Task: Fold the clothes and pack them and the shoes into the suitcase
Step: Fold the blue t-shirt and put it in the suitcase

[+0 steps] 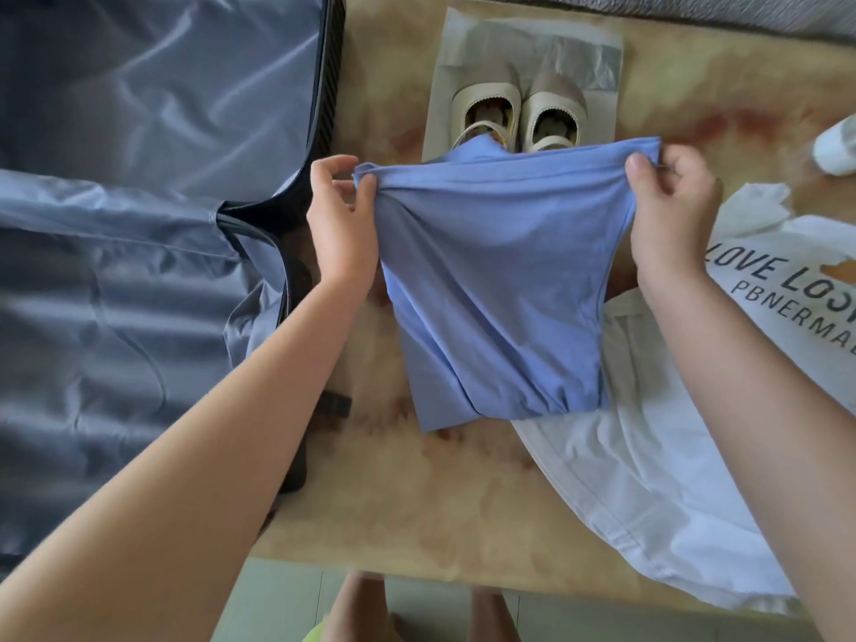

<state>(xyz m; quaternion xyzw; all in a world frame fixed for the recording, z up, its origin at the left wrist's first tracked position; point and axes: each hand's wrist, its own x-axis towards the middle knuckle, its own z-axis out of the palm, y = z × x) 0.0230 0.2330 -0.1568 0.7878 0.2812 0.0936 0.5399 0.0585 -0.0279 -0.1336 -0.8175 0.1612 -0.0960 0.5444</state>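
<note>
At the frame's centre, the left hand (340,224) and the right hand (667,210) each pinched an upper corner of a folded periwinkle-blue cotton garment (491,289), its lower edge resting on the mottled beige worktop (417,493). The open grey-lined suitcase (139,224) filled the left side. Beige strapped shoes (519,115) sat at upper centre on a pale dust bag (597,53). White printed clothes (648,456) lay at right.
</note>
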